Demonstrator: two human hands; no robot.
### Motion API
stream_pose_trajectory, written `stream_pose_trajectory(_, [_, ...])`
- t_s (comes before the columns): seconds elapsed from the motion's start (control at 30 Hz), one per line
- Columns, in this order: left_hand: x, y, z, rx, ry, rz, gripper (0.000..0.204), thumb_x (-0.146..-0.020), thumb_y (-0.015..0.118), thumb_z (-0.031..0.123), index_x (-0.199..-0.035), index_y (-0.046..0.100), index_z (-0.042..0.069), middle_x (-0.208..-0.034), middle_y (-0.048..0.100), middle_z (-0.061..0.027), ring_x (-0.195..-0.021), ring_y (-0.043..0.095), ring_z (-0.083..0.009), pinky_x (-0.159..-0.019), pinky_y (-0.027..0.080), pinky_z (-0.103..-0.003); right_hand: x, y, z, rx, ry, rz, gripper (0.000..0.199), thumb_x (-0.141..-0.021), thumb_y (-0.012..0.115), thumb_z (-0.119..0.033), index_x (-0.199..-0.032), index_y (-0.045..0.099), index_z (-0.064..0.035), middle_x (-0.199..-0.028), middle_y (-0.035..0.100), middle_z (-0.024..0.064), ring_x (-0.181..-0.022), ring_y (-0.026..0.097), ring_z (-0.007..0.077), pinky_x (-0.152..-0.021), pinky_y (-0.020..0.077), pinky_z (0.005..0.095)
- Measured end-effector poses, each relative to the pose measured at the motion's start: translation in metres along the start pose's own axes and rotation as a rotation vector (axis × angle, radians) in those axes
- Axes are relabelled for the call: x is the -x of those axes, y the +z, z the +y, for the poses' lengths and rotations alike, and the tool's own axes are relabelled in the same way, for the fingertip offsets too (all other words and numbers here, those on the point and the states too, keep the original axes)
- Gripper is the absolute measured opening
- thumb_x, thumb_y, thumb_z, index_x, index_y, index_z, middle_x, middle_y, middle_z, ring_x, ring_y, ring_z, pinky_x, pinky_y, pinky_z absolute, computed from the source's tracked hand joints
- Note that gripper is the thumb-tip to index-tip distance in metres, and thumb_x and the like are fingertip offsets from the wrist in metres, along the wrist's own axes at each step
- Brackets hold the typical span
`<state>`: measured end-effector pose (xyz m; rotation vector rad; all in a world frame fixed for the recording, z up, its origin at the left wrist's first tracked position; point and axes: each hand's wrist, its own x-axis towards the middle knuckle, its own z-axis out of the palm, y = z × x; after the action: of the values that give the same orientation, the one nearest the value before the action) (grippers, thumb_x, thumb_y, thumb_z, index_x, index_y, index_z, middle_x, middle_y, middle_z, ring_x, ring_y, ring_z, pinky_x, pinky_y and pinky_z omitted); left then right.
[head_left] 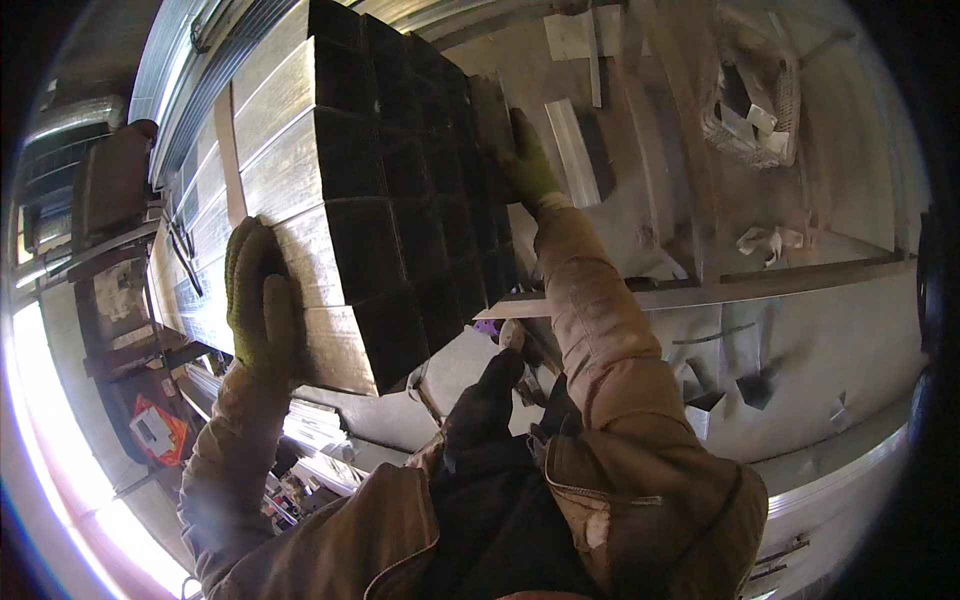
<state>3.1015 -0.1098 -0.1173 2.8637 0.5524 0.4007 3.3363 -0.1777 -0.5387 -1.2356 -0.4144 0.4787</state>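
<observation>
A strapped stack of square metal tubes [290,170] lies before me, their dark hollow ends facing right and toward me. My left hand [260,295], in a green and brown work glove, lies flat against the shiny side of the stack near its closest corner, fingers pointing away. A flat strap [229,150] runs round the tubes just beyond those fingers. On the far right of the stack, my gloved right hand [533,170] rests with fingers stretched out against the edge of the tube ends. Its fingertips are partly lost in shadow.
A plastic basket [748,100] holding metal offcuts stands at the far right. Metal strips [572,150] lie nearer. A long beam [700,293] crosses the right side at low level. Scraps [757,385] are scattered on the floor. Racks and an orange-edged sign [157,432] are at the left.
</observation>
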Motion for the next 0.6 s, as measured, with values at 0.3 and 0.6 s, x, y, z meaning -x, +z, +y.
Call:
stream_pose_trajectory(0.3, [0.003,-0.001,0.001,0.042,-0.047,0.005,0.046,-0.107,0.052,0.020,-0.145,0.056,-0.005,-0.153,0.052,-0.0264,-0.143,0.051,-0.0398,-0.121,0.039,-0.047,-0.029,-0.042,-0.129,-0.279,0.289,0.127,0.066,-0.103,0.065,-0.028,-0.161,0.042,-0.0069,-0.162,0.047,0.0204,-0.154,0.041,0.0284,-0.122,0.0388,0.0421])
stream_pose_trajectory(0.6, [-0.002,-0.002,0.006,-0.019,-0.001,0.064,0.042,-0.096,0.058,0.009,-0.135,0.062,-0.006,-0.144,0.059,-0.0280,-0.134,0.057,-0.0427,-0.116,0.044,-0.047,-0.032,-0.038,-0.217,-0.014,0.095,0.015,0.061,-0.102,0.064,-0.020,-0.160,0.045,-0.0119,-0.161,0.047,0.0230,-0.152,0.043,0.0350,-0.118,0.0444,0.0435])
